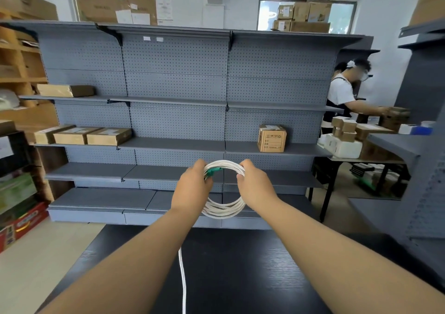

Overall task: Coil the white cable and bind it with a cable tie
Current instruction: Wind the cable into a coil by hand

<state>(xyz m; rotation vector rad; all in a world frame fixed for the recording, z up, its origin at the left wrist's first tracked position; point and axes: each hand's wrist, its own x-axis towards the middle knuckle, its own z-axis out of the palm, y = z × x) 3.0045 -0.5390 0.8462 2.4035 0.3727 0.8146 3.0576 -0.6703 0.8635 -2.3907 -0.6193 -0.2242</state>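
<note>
Right now, the white cable (224,211) is up in the air, above the black tabletop (240,277). It is wound into a round ring of many loops. The left hand (192,186) grips the left side of the ring, right by a green plug (213,171). The right hand (255,183) grips the right side, with its fingers curled around the loops. The 2 hands are apart, 1 on each side. A loose piece (183,277) of the cable hangs down to the tabletop. Behind stands a gray shelf (178,143) with a few brown boxes (272,138).

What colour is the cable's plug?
Green. The plug on the cable shows in the head view.
</note>
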